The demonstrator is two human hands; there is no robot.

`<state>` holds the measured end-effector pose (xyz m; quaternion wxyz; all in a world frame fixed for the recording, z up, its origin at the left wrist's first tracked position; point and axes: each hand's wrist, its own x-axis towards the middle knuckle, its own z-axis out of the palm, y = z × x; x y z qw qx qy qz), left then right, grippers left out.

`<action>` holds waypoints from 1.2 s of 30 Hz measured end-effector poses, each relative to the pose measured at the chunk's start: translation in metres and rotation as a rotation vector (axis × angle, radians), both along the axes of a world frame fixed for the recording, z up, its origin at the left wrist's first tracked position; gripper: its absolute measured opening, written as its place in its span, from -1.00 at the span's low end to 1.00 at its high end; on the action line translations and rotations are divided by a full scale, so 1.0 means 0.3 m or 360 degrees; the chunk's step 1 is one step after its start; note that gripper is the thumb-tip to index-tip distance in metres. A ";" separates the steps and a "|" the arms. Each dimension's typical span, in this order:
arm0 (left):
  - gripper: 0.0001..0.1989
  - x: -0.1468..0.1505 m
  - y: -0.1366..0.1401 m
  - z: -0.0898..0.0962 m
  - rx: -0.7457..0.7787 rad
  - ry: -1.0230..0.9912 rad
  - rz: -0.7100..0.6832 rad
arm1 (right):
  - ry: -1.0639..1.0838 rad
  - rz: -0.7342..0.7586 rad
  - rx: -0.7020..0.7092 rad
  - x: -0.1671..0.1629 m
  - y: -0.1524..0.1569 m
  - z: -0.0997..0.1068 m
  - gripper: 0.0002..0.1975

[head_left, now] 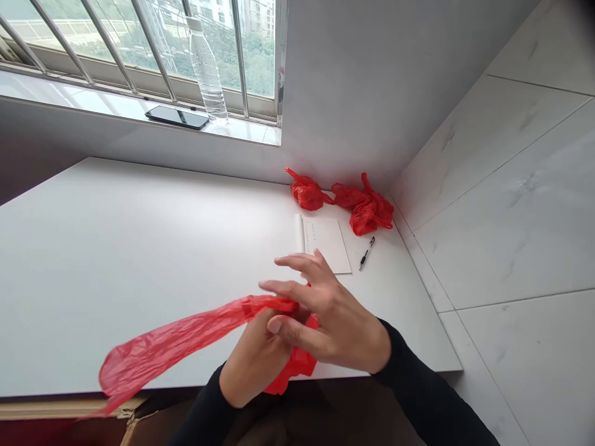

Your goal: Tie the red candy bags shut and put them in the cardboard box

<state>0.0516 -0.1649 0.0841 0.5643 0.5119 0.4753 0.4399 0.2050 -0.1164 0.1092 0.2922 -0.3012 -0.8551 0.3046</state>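
A thin red plastic bag [181, 337] is twisted into a long strip that trails out to the left over the front edge of the table. My left hand [263, 353] is closed round the bunched part of the bag; its fingers are mostly hidden behind my other hand. More of the same red plastic hangs below the hands. Crossing over from the right, my right hand [339, 316] has its fingers stretched and apart, close above the bag, with the thumb near my left hand.
On the white table [139, 248] are an open notepad [328, 244], a pen [367, 253] and two bunched red bags [307, 192] [367, 204]. The windowsill bears a phone [176, 116] and a clear bottle [207, 71]. A tiled wall borders the right; a cardboard box [139, 427] stands below the front edge.
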 end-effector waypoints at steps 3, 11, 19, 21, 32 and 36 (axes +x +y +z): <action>-0.63 -0.018 0.016 -0.014 -0.0094 -0.0037 -0.0046 | 0.0061 -0.0105 -0.0285 0.031 0.033 -0.016 -0.62; -0.72 -0.054 0.012 -0.009 -0.0317 -0.0237 0.0118 | 0.0268 -0.0202 -0.0611 0.064 0.008 -0.029 -0.85; -0.81 -0.098 0.010 -0.009 -0.0066 0.0063 -0.0013 | 0.0254 -0.0042 -0.0564 0.024 0.025 -0.110 -0.58; -0.86 -0.110 0.007 -0.021 0.0064 0.0232 0.0006 | 0.0196 -0.0019 -0.0662 0.015 0.039 -0.129 -0.64; -0.61 -0.107 -0.025 -0.160 0.0834 0.1009 0.0336 | 0.0107 0.0179 -0.0898 0.006 0.058 -0.224 -0.76; -0.46 -0.124 -0.023 -0.167 0.0961 0.1142 0.0224 | 0.0229 -0.0014 -0.0848 0.009 0.054 -0.214 -0.88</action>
